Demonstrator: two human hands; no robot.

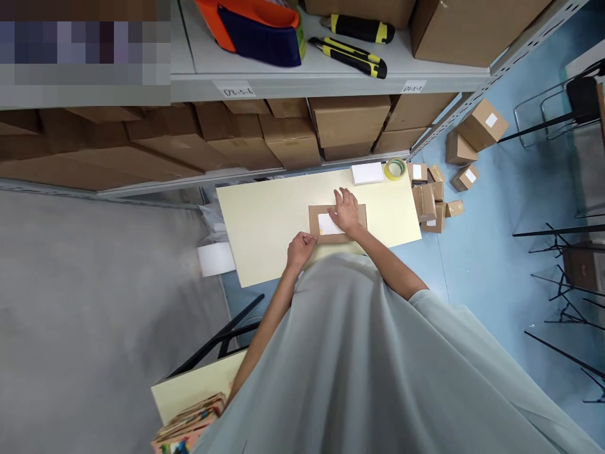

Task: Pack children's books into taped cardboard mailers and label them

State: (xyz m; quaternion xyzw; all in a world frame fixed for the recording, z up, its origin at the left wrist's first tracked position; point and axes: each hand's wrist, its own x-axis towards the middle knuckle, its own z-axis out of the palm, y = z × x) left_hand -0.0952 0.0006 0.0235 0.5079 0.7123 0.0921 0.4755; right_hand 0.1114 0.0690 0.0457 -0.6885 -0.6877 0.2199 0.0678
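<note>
A flat brown cardboard box (314, 217) lies on the pale yellow table (265, 221) in front of me. On its top is a white paper label (328, 224) with a small orange mark near one corner. My right hand (347, 211) rests on the box, fingers spread, partly over the label's right side. At the box's near left corner, my left hand (300, 250) has its fingertips pinched together. Whether they grip the corner or some small thing cannot be made out.
Beyond the box are a white stack of paper (367, 173) and a tape roll (394, 168). Small cartons (424, 202) are piled to the right. A shelf (331, 85) with boxes and utility knives (352, 57) spans the back. Behind my left arm lies a stack of printed packets (191, 424).
</note>
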